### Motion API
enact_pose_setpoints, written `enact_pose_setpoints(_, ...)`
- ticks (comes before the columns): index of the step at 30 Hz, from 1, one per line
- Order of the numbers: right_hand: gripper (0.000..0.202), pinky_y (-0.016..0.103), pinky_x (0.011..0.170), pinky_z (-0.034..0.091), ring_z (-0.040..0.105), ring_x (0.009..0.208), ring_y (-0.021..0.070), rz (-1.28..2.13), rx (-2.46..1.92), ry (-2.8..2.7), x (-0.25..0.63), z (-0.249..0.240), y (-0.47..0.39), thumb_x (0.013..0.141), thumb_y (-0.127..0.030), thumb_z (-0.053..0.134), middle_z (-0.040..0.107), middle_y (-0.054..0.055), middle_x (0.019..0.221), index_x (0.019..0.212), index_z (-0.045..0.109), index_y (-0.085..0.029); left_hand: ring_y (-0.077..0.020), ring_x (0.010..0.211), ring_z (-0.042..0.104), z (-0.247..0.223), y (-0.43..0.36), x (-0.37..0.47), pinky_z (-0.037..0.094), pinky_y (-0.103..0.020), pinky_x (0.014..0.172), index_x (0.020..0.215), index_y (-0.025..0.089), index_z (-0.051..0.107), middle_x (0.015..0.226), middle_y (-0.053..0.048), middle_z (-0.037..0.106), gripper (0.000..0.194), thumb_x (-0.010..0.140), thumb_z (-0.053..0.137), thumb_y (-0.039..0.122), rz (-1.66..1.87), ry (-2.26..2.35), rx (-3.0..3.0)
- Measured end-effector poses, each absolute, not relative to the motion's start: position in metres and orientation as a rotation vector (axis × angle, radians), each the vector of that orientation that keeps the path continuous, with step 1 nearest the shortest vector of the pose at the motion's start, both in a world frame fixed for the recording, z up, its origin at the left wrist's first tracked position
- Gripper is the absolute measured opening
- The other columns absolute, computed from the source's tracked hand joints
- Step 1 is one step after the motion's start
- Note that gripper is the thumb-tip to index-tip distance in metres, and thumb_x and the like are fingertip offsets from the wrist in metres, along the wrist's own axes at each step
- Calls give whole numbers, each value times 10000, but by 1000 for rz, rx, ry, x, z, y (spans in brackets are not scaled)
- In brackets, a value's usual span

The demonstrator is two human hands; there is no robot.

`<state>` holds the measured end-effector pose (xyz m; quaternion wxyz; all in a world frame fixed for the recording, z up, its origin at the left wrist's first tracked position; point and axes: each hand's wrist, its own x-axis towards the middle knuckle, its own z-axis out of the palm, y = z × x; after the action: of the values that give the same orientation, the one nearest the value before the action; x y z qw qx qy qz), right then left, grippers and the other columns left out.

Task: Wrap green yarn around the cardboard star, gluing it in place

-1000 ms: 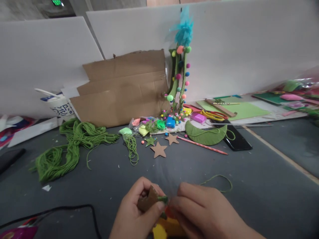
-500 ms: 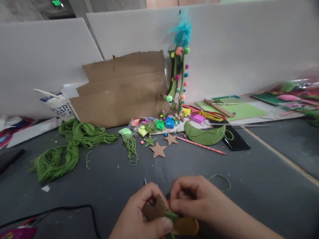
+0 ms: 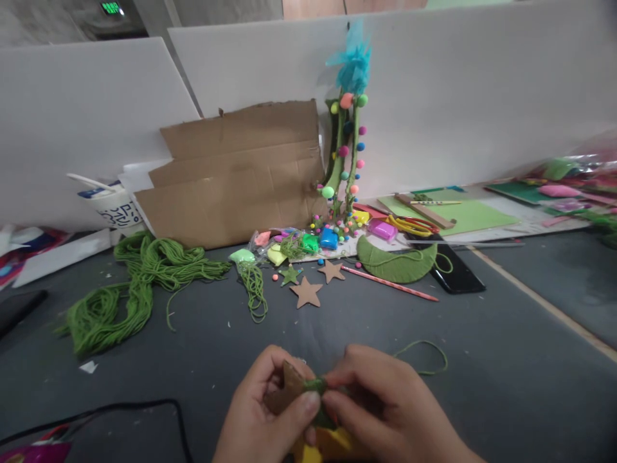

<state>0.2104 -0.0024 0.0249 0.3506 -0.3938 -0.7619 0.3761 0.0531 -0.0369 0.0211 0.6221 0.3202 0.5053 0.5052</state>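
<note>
At the bottom centre, my left hand (image 3: 270,411) grips a brown cardboard star (image 3: 288,386) partly wrapped in green yarn (image 3: 315,386). My right hand (image 3: 385,399) is closed, its thumb and forefinger pinched at the wrapped part of the star. A loop of green yarn (image 3: 441,360) lies on the table beyond my right hand. Something yellow (image 3: 332,444) shows beneath both hands, mostly hidden. Farther off lie two bare cardboard stars (image 3: 306,292) and a small green-wrapped star (image 3: 290,276).
A green yarn skein (image 3: 139,289) lies left, before a standing cardboard sheet (image 3: 231,186). A pom-pom decoration (image 3: 357,122) stands behind clay packets (image 3: 328,238). To the right are a green crescent (image 3: 400,265), striped pencil (image 3: 390,283) and phone (image 3: 457,273); a black cable (image 3: 120,405) runs lower left.
My right hand has moved down and closer to my left hand, now touching the wrapped part. The cardboard star has shifted slightly left and up, tilting.
</note>
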Motion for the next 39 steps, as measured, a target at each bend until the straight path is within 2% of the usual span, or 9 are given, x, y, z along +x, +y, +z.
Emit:
enact_pose_setpoints(3, 155, 171, 485, 358, 524, 521, 95, 960, -1080, -1954, 208, 23, -5, 770, -127, 531, 564, -17, 579, 634, 588, -175, -88, 518, 533, 23, -38, 56, 499, -209, 439, 629, 195, 597, 756, 38, 565, 233, 612, 805, 299, 1202, 1214, 780)
enact_pose_setpoints(8, 148, 172, 469, 343, 496, 494, 91, 874, -1086, -1990, 207, 19, -6, 767, -126, 501, 543, -24, 570, 637, 547, -180, -156, 699, 580, 23, -36, 54, 531, -228, 465, 701, 206, 689, 962, -27, 576, 226, 572, 821, 338, 1160, 1263, 788)
enact_pose_setpoints(11, 152, 175, 449, 324, 474, 472, 87, 805, -1040, -2011, 206, 17, -7, 783, -146, 493, 537, -23, 565, 650, 559, -178, -146, 659, 614, 20, -35, 50, 529, -242, 490, 710, 198, 728, 1046, -45, 572, 229, 563, 827, 343, 1088, 1202, 753)
enact_pose_setpoints(16, 159, 175, 476, 355, 507, 507, 95, 808, -976, -2057, 209, 19, -7, 820, -151, 492, 572, -9, 597, 701, 594, -175, -120, 627, 572, 20, -35, 48, 491, -212, 473, 700, 210, 725, 931, -19, 568, 157, 617, 799, 321, 1092, 1118, 725)
enact_pose_setpoints(22, 191, 197, 513, 381, 548, 566, 119, 693, -862, -2178, 211, 17, -6, 847, -120, 462, 593, 23, 651, 850, 651, -149, -87, 554, 508, 25, -34, 46, 444, -193, 483, 690, 196, 690, 827, 9, 543, 112, 682, 745, 294, 1133, 1193, 853)
enact_pose_setpoints(26, 204, 202, 457, 331, 493, 509, 108, 519, -839, -2245, 210, 16, -6, 859, -119, 437, 554, 6, 618, 783, 622, -157, -106, 544, 509, 26, -32, 43, 431, -202, 490, 689, 205, 676, 787, 10, 553, 61, 728, 683, 253, 1091, 1294, 1042)
enact_pose_setpoints(30, 243, 204, 441, 305, 466, 493, 106, 441, -813, -2302, 210, 18, -6, 862, -118, 399, 550, 3, 602, 688, 558, -179, -175, 691, 579, 27, -31, 42, 449, -231, 598, 687, 216, 663, 794, -15, 592, 73, 731, 632, 167, 1005, 1431, 1316)
enact_pose_setpoints(34, 212, 210, 453, 307, 475, 507, 111, 470, -798, -2350, 214, 21, -4, 823, -97, 401, 550, 7, 619, 706, 560, -173, -200, 762, 592, 29, -31, 44, 451, -268, 687, 721, 206, 649, 847, -41, 587, 92, 750, 582, 150, 875, 1412, 1452)
enact_pose_setpoints(39, 173, 223, 472, 294, 467, 524, 116, 552, -811, -2390, 220, 27, -3, 811, -109, 449, 552, 11, 638, 699, 569, -163, -210, 793, 581, 30, -32, 43, 446, -282, 695, 741, 193, 640, 890, -54, 558, 81, 748, 563, 168, 781, 1256, 1464)
